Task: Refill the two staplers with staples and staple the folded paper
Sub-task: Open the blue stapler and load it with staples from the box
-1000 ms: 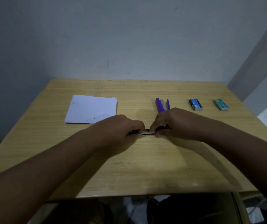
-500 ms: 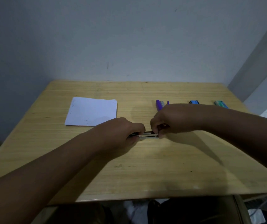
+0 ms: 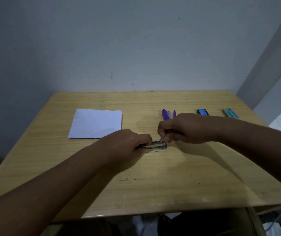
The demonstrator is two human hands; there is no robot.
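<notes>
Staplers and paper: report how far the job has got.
Done: nothing can be confirmed. In hand: the left hand grips the metal stapler on the table; the right hand hovers curled at its end, its contents hidden. Left: the purple stapler lies untouched beside two staple boxes, and the folded paper lies apart, unstapled as far as visible.

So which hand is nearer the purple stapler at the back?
Right. The right hand lies just in front of the purple stapler, covering its near end. The left hand is further forward and to the left, gripping the metal stapler.
</notes>
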